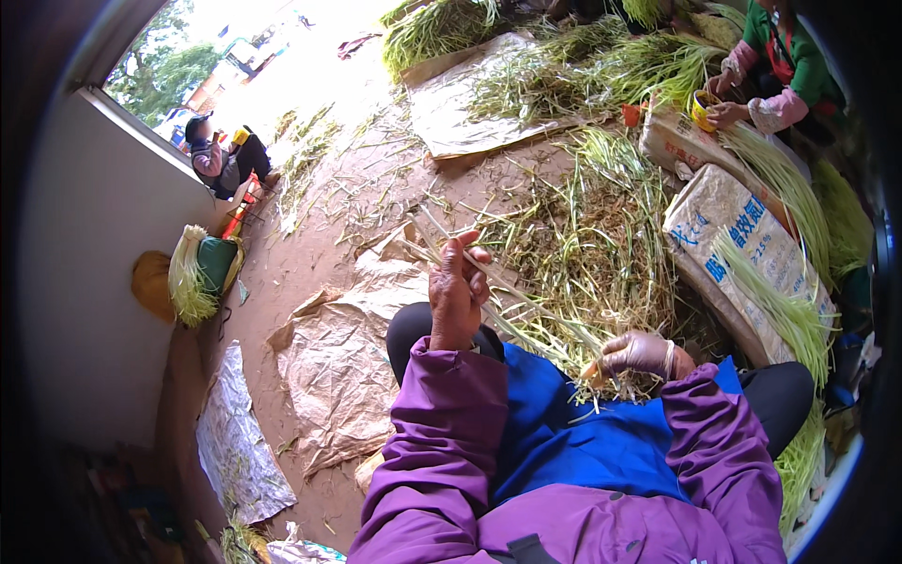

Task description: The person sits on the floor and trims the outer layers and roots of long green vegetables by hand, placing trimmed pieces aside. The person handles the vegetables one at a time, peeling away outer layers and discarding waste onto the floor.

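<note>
My left hand [456,289] is raised above my lap, its fingers closed around the pale stems of a few long leafy stalks [521,290]. These stalks slant down to the right, towards my right hand [638,354], which wears a thin translucent glove with a band at the wrist. My right fingers pinch the stalks' lower, leafy part; an orange-brown thing shows at the fingertips, too unclear to name. Loose leaf scraps lie below them on the blue apron [585,437] over my lap. A heap of green and brown leaf waste [599,247] lies just beyond my knees.
White woven sacks with print [747,261] stand at the right, with trimmed pale-green stalks [782,317] on them. Crumpled sacking [338,381] lies on the floor at the left. One person [796,63] works at the upper right; another [225,158] sits by the doorway.
</note>
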